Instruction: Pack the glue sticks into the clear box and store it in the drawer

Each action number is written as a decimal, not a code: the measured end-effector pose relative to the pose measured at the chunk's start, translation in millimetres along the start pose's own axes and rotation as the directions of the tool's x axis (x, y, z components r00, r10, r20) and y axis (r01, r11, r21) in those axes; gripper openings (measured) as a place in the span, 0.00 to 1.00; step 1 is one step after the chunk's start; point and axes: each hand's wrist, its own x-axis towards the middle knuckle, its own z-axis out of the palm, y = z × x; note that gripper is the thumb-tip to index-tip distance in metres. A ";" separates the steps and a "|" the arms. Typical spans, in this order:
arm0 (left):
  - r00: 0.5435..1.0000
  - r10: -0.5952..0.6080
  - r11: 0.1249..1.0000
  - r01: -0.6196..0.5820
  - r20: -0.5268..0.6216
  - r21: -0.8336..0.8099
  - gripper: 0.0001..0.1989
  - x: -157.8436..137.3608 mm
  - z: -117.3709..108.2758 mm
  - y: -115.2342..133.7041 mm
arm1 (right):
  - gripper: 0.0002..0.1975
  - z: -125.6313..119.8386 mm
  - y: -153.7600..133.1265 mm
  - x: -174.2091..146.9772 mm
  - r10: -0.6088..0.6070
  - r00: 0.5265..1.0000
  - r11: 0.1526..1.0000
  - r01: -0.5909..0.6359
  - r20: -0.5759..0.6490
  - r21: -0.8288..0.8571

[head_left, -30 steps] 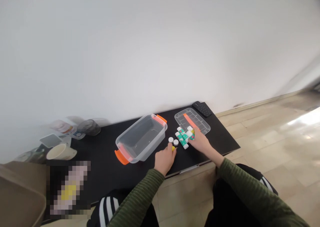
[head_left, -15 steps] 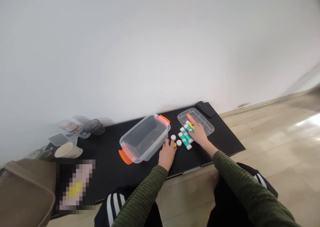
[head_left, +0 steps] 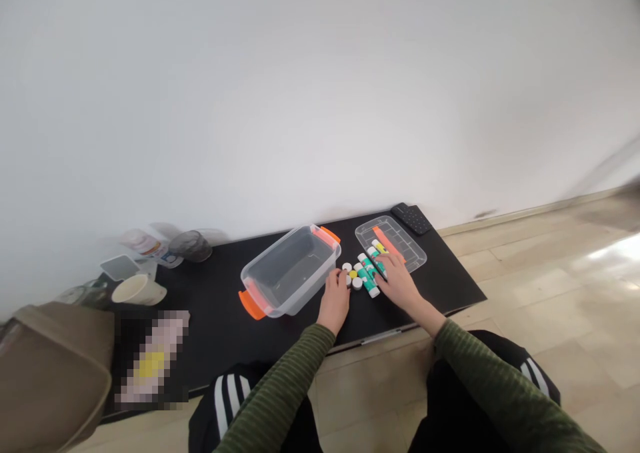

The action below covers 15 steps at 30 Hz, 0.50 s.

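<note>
Just to the right of the clear plastic bin [head_left: 306, 297], whose orange end handles flare outward and which has nothing visible inside, several glue sticks [head_left: 369, 284] lie on their sides on the black table [head_left: 220, 333]. They are packed edge to edge in a slanting row, slim and cylindrical; those nearest the bin wear teal-green wrappers with white patches and a fleck of red, while a yellow-wrapped glue stick [head_left: 381, 247] finishes the row at the far end from the bin. Their plain white caps point back toward the bin's far end. Between this row and the bin's right wall sits a tight cluster of small round tops, white tops [head_left: 357, 283] about a single yellow top [head_left: 353, 274]; what lies beneath them is too small to make out. The left hand [head_left: 335, 298] is right beside the bin's wall, loosely curled with its fingertips against the cluster; whether it grips one of the pieces I cannot tell. The right hand [head_left: 397, 283], farther right of the bin, is partly open, thumb set apart from fingers, and comes down over the teal sticks; whether it has hold of any is hidden. Beyond the row from the bin lies a flat transparent lid [head_left: 409, 241] with an orange strip [head_left: 386, 238]. Well left of the bin a pale paper cup [head_left: 139, 290] leans over at a tilt.
</note>
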 end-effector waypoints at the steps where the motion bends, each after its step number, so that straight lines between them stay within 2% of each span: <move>1: 1.000 -0.012 1.000 0.012 -0.003 0.001 0.22 -1.7 -2.5 2.0 | 0.18 -2.6 -4.8 -3.9 -0.037 0.999 0.999 0.037 0.001 0.011; 6: 0.990 -0.144 0.990 0.144 0.005 0.001 0.17 -8.5 -21.3 2.0 | 0.15 -14.5 -27.9 -22.0 -0.153 0.987 0.988 0.151 0.048 0.029; 10: 0.978 -0.207 0.978 0.207 0.002 0.019 0.18 -7.0 -32.8 -4.4 | 0.13 -15.8 -40.5 -33.0 -0.191 0.965 0.982 0.187 0.181 0.037; 13: 0.973 -0.226 0.972 0.222 0.042 0.079 0.18 -6.7 -44.0 -1.4 | 0.11 -16.1 -50.9 -39.5 -0.198 0.890 0.973 0.229 0.412 -0.027; 15: 0.964 -0.200 0.976 0.180 0.175 0.120 0.12 -10.5 -62.6 7.0 | 0.09 -24.3 -62.3 -43.5 -0.182 0.796 0.961 0.268 0.577 -0.066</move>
